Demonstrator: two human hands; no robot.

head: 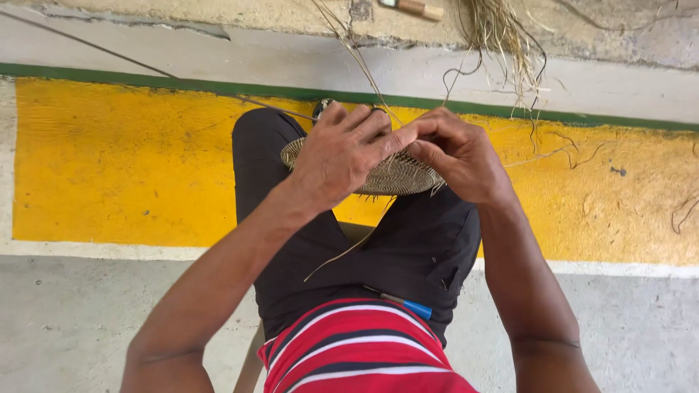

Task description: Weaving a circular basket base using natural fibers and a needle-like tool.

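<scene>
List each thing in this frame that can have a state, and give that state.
Left hand: closed over the woven disc, fingers gripping it.
Right hand: fingers pinched at the disc's edge.
Woven disc: unfinished, resting on the knees, loose strand ends sticking out.
Loose strand: hanging free below the disc.
Fibre bundle: lying untied on the floor.
Blue-tipped tool: lying on the lap, not in use.

Both forearms reach forward and converge over the lap. The left hand [338, 156] lies palm down, fingers spread and curled. The right hand [455, 153] seems pinched shut, fingertips meeting the left's.
</scene>
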